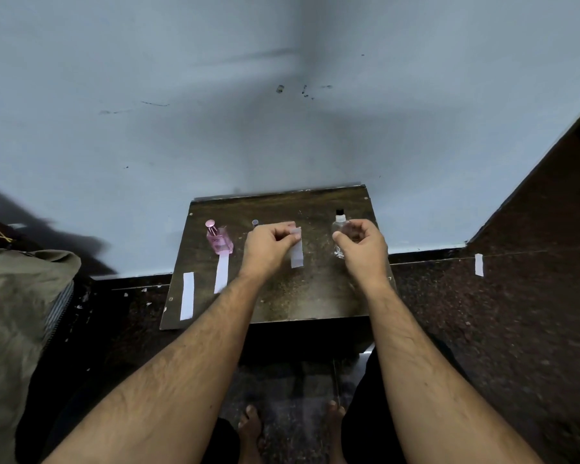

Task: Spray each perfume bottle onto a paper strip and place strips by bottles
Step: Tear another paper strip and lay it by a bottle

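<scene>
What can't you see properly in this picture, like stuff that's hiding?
- Middle bottle, head view: only its cap shows; the left hand covers the rest.
- Clear bottle: the right hand hides much of it, so whether the fingers touch it is unclear.
- Pink bottle: its label is too small to read.
- Held paper strip: motion blur hides any wet mark.

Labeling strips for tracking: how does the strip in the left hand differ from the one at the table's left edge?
The held strip is pinched at its top by the left hand and hangs over the table's middle; the edge strip lies flat and untouched on the table. The held strip stands between the bottles, while the edge strip has no bottle beside it. Both are plain white paper.
</scene>
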Demonstrator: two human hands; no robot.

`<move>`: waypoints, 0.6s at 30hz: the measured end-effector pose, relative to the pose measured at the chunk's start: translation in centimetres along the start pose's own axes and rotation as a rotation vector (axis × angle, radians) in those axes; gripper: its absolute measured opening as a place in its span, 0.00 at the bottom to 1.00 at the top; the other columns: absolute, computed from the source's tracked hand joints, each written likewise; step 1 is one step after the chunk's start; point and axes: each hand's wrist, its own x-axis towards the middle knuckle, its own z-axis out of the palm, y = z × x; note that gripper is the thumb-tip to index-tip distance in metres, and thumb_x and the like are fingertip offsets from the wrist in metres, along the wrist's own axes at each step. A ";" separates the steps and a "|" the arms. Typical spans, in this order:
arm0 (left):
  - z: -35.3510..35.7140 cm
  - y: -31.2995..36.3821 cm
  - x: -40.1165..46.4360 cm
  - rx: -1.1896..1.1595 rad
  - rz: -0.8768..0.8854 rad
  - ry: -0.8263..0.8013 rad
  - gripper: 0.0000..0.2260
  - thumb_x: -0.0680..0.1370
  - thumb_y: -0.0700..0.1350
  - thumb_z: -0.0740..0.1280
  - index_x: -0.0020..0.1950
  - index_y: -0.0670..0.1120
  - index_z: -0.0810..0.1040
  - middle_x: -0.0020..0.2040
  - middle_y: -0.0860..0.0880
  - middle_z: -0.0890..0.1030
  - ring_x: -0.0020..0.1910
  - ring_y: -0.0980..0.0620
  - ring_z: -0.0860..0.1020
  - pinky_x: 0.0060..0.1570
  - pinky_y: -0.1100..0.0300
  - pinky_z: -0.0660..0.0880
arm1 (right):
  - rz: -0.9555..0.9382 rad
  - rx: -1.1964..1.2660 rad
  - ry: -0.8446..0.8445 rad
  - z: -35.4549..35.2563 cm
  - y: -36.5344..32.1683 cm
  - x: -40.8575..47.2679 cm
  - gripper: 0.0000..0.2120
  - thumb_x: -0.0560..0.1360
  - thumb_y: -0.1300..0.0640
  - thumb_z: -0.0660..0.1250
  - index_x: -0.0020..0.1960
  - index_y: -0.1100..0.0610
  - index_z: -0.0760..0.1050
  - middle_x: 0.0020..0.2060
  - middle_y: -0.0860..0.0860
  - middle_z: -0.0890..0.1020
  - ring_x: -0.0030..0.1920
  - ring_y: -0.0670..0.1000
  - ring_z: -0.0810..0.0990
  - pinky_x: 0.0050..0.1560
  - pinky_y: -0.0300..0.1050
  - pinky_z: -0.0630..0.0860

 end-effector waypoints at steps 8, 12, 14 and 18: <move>2.6 -0.7 3.3 0.467 0.133 -0.106 0.07 0.76 0.45 0.71 0.52 0.48 0.86 0.60 0.53 0.82 0.60 0.54 0.79 0.60 0.63 0.73 | 0.015 -0.016 -0.037 0.7 0.5 2.1 0.09 0.70 0.54 0.73 0.48 0.49 0.77 0.43 0.44 0.82 0.47 0.46 0.81 0.51 0.47 0.79; 3.1 -0.9 4.3 0.473 0.116 -0.108 0.07 0.77 0.45 0.70 0.52 0.48 0.86 0.60 0.52 0.82 0.61 0.54 0.78 0.61 0.61 0.72 | 0.025 -0.016 -0.034 1.2 0.6 2.7 0.09 0.69 0.54 0.74 0.47 0.50 0.77 0.42 0.45 0.82 0.46 0.47 0.81 0.51 0.51 0.79; 3.4 -1.3 4.5 0.463 0.107 -0.097 0.07 0.76 0.44 0.70 0.52 0.47 0.86 0.60 0.51 0.82 0.61 0.53 0.78 0.61 0.61 0.71 | 0.026 -0.013 -0.025 1.5 0.6 2.7 0.09 0.68 0.55 0.74 0.46 0.50 0.77 0.42 0.45 0.82 0.46 0.47 0.81 0.51 0.52 0.80; 3.7 -1.7 4.7 0.460 0.090 -0.085 0.07 0.76 0.44 0.70 0.52 0.47 0.86 0.61 0.51 0.82 0.62 0.53 0.78 0.63 0.61 0.70 | 0.024 -0.018 -0.032 2.0 0.6 2.7 0.08 0.68 0.56 0.74 0.45 0.49 0.77 0.40 0.44 0.82 0.45 0.47 0.81 0.51 0.52 0.79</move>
